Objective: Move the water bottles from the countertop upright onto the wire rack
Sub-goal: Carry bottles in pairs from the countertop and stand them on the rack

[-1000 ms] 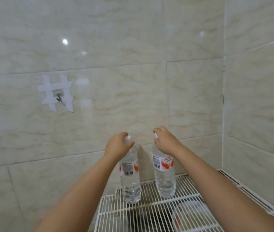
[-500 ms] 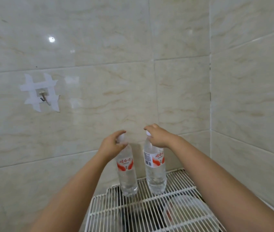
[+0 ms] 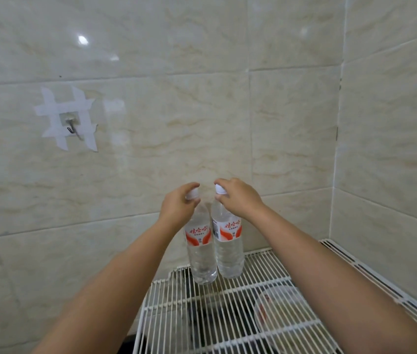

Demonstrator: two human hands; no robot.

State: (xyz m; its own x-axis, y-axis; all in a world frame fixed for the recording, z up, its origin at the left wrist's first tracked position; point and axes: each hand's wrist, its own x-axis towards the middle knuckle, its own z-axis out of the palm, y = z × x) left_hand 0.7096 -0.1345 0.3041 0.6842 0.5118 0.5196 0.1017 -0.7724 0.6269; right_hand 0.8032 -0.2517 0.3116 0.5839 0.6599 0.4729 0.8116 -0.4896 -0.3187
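tiled corner; left hand (image 3: 176,206) and right hand (image 3: 238,198) each pinch a bottle cap; the left bottle (image 3: 200,249) and right bottle (image 3: 228,241) may tip between the wire rack (image 3: 228,315) bars.

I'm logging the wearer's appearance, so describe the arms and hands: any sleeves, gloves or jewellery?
Both forearms are bare as far as the frame shows, with no sleeves in view. The left hand and right hand wear no gloves, rings, watch or bands.

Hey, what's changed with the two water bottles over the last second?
The left bottle and right bottle have closed up: apart a second ago, now side by side, seemingly touching, on the wire rack. The left hand and right hand still grip the caps; both bottles remain upright.
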